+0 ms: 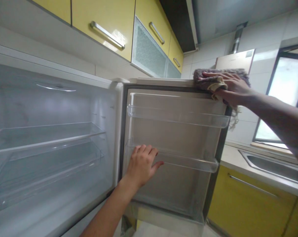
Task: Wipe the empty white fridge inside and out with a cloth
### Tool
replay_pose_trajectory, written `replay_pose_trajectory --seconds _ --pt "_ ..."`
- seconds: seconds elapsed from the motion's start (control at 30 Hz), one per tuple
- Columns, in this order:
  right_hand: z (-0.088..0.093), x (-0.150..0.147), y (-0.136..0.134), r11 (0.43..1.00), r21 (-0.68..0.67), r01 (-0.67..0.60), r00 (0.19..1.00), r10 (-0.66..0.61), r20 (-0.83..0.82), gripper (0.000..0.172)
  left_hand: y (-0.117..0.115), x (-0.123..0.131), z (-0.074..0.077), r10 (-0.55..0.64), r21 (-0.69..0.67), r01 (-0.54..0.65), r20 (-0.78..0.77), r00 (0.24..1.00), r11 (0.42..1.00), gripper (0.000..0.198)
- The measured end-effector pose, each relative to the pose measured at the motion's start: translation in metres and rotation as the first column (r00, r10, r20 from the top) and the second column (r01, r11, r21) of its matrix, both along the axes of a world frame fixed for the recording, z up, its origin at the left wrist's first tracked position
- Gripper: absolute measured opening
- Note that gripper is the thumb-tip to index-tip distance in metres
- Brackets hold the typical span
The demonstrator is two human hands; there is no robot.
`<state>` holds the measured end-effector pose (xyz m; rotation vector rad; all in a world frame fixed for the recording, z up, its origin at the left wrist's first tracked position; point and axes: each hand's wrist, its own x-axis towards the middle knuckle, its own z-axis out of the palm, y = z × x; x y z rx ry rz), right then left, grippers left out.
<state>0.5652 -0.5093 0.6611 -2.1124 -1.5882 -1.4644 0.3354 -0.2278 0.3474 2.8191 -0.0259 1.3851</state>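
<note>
An open refrigerator door (173, 138) stands in the middle of the head view, with clear plastic racks on its inner side. At the door's top edge, near its outer corner, my right hand (231, 86) presses on a greyish-brown fluffy cloth (203, 74), with a beige part bunched under the fingers. Lower down, my left hand (141, 163) rests at the middle door rack (188, 161), fingers bent over its edge and thumb apart. Nothing shows in that hand.
On the left is the fridge interior (52, 108) with glass shelves. Yellow wall cabinets (104, 19) hang above. At the right are a counter (230, 156) with a steel sink (274, 166), yellow base cabinets (250, 204) and a window (282, 95).
</note>
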Motion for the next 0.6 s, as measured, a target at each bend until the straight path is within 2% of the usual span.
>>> replay_pose_trajectory --seconds 0.1,0.17,0.23,0.33,0.43,0.5,0.6 --pt "-0.012 0.015 -0.017 0.982 0.168 0.084 0.992 -0.066 -0.112 0.07 -0.004 0.008 -0.003 0.011 0.007 -0.011 0.032 0.999 1.0 0.034" --pt "-0.015 0.021 -0.013 0.962 0.233 0.143 0.981 -0.106 -0.165 0.069 -0.006 0.014 -0.005 0.009 -0.001 -0.009 0.049 0.999 1.0 0.034" --pt "-0.015 0.022 0.002 0.956 0.233 0.177 0.975 -0.138 -0.174 0.069 -0.008 0.018 -0.005 0.016 -0.009 -0.016 0.057 0.998 1.0 0.033" --pt "-0.009 0.012 0.041 0.971 0.16 0.177 0.974 -0.149 -0.17 0.069 -0.011 0.025 -0.003 0.037 -0.016 -0.036 0.057 0.998 0.999 0.033" --pt "0.001 -0.004 0.094 0.986 0.082 0.143 0.975 -0.126 -0.183 0.067 -0.014 0.03 -0.002 0.056 -0.019 -0.055 0.052 0.997 0.998 0.034" --pt "0.008 -0.015 0.135 0.997 0.022 0.072 0.981 -0.067 -0.184 0.063 -0.016 0.032 -0.003 0.072 -0.018 -0.071 0.059 0.996 0.997 0.035" --pt "0.015 -0.036 0.201 0.994 -0.043 -0.104 0.987 0.098 -0.125 0.056 -0.018 0.034 -0.004 0.083 -0.029 -0.081 0.078 0.993 0.996 0.037"
